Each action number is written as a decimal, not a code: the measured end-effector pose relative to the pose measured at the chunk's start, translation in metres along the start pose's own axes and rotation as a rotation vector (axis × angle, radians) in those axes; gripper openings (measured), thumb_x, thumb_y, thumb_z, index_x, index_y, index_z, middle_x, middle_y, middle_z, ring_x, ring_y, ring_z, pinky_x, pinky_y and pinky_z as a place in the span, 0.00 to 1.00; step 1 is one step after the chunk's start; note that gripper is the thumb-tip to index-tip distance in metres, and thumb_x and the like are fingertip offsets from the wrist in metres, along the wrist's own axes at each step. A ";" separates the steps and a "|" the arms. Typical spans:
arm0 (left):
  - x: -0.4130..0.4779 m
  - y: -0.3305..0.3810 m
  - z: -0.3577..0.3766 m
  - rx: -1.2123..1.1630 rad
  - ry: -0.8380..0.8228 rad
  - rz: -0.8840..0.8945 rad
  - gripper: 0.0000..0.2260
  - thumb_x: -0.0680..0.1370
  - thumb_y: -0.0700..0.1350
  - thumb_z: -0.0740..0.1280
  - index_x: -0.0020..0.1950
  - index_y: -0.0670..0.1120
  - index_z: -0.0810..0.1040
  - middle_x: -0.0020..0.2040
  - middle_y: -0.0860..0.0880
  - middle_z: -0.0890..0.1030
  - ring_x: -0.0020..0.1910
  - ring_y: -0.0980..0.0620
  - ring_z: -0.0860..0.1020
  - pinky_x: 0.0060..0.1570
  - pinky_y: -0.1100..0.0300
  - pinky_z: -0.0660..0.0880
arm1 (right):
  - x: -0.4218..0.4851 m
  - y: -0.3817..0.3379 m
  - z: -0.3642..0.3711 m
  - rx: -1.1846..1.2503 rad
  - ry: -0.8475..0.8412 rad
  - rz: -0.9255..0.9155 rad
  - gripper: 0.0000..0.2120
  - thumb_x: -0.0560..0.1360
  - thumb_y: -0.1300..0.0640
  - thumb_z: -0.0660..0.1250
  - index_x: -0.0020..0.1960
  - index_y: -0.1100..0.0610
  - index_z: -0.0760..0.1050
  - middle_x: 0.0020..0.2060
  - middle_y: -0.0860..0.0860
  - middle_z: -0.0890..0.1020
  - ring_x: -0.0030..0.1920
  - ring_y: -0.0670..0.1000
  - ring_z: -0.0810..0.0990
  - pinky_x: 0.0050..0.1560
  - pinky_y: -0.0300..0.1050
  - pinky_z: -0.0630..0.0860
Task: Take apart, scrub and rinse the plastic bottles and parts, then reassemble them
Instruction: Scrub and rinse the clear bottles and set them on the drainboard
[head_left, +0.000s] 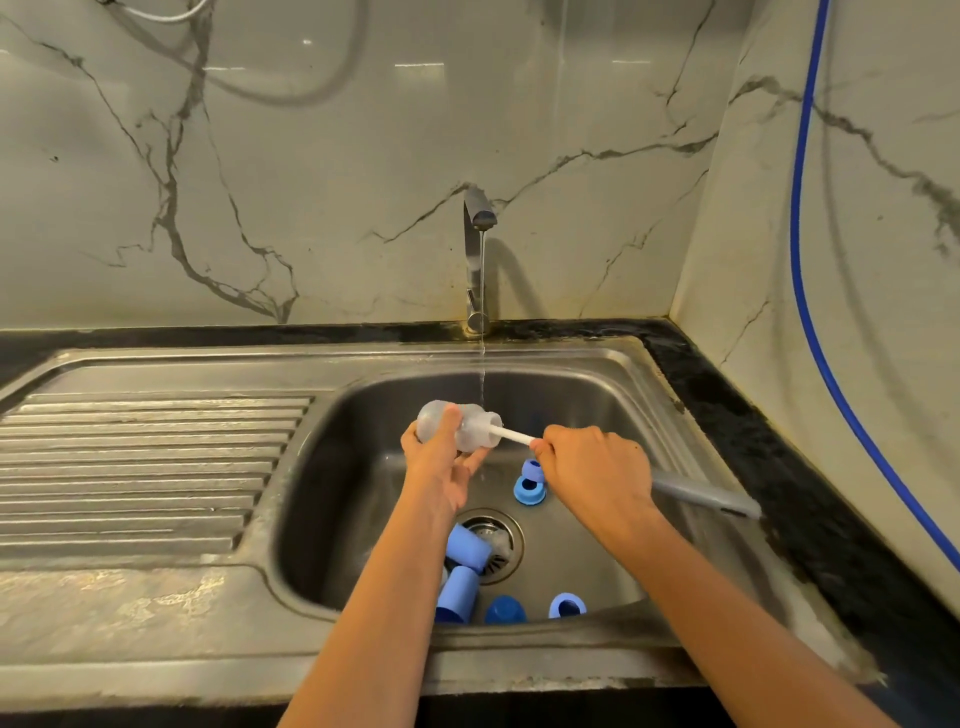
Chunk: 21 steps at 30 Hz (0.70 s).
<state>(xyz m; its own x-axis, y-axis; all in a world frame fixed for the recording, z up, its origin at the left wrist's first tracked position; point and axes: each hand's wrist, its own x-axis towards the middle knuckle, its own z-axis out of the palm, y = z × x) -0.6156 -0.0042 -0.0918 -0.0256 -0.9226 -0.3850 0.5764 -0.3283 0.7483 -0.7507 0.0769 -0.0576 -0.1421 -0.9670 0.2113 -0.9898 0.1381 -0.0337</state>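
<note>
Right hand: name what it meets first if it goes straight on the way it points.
Likely the mouth of the clear bottle: the right hand points left along the white brush handle entering it.

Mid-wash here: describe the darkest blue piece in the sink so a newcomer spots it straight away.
Start at the steel sink basin and drop past the drain to the near wall. There, between a pale blue sleeve on the left and a pale blue ring on the right, lies the dark blue cap. It alone is deep blue; the rest are paler.
</note>
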 end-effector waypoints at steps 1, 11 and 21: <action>0.000 0.000 -0.001 0.027 -0.005 0.009 0.26 0.77 0.40 0.69 0.71 0.49 0.62 0.64 0.39 0.70 0.52 0.40 0.79 0.41 0.47 0.82 | -0.001 -0.002 0.001 0.007 -0.011 -0.008 0.15 0.83 0.49 0.51 0.47 0.53 0.73 0.37 0.49 0.75 0.40 0.54 0.79 0.38 0.46 0.69; 0.007 0.015 -0.007 0.077 -0.064 -0.048 0.24 0.77 0.43 0.69 0.70 0.46 0.65 0.62 0.38 0.74 0.51 0.40 0.81 0.37 0.51 0.82 | 0.002 -0.003 0.019 0.229 -0.061 -0.015 0.17 0.81 0.47 0.51 0.44 0.52 0.75 0.31 0.48 0.76 0.35 0.52 0.77 0.38 0.48 0.74; 0.007 0.017 -0.008 0.073 -0.120 -0.013 0.20 0.79 0.42 0.67 0.69 0.49 0.65 0.61 0.40 0.72 0.51 0.41 0.80 0.41 0.49 0.82 | 0.003 -0.011 0.011 0.053 -0.013 -0.046 0.19 0.83 0.49 0.49 0.46 0.54 0.75 0.36 0.51 0.76 0.38 0.55 0.79 0.41 0.48 0.74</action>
<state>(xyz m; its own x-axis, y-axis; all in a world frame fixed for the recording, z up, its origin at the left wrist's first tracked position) -0.5996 -0.0148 -0.0866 -0.1330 -0.9345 -0.3303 0.5146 -0.3499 0.7828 -0.7403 0.0704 -0.0673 -0.0961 -0.9749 0.2009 -0.9937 0.0823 -0.0756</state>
